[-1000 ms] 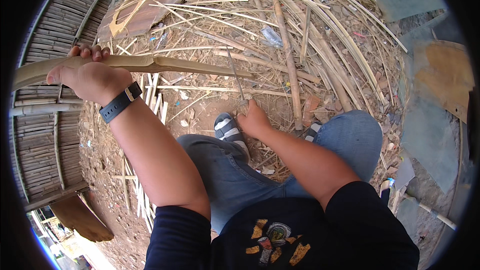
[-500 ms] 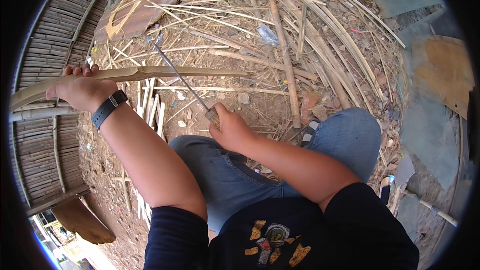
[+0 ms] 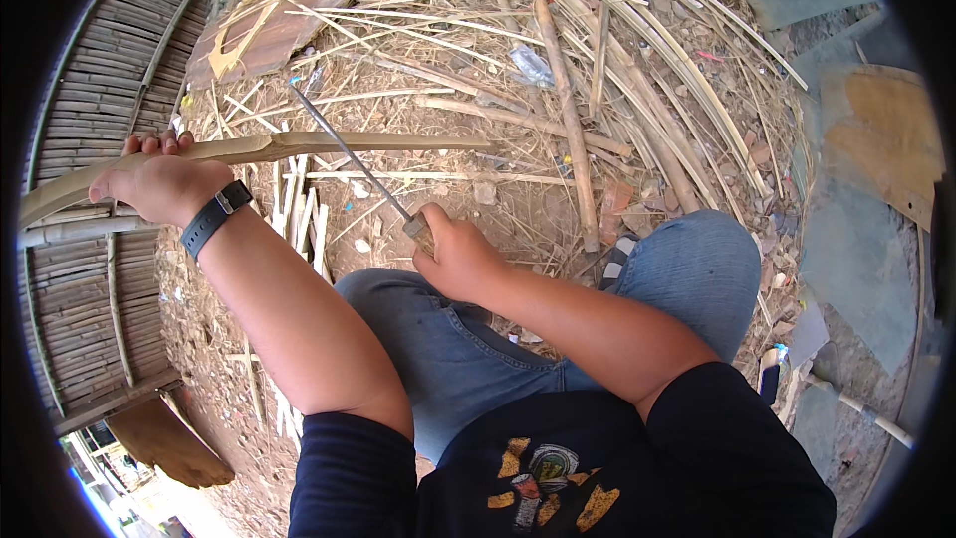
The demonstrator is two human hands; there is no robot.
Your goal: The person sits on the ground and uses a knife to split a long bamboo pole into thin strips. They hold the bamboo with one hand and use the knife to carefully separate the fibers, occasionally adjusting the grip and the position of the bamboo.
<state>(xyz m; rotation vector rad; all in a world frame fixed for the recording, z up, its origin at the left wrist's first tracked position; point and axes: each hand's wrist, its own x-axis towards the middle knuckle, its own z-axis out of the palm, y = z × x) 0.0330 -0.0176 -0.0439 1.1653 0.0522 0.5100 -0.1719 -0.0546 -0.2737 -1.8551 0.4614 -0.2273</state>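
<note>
My left hand (image 3: 154, 182), with a black watch on the wrist, grips a long split bamboo strip (image 3: 329, 144) that runs level across the view from the left rim to the middle. My right hand (image 3: 453, 257) is closed on the handle of a long thin knife (image 3: 344, 151). The blade points up and left, and it crosses the bamboo strip near its middle. I sit with my knees in blue jeans below both hands.
Loose bamboo strips and poles (image 3: 568, 100) lie strewn over the dirt ahead. A woven bamboo wall (image 3: 80, 120) curves along the left. Short cut slats (image 3: 299, 219) lie under the strip. A flat brown board (image 3: 264, 30) rests at the top left.
My right hand has risen from the ground by my foot, holding the knife, and brought the blade up and left to the bamboo strip. The left hand has kept its hold.
</note>
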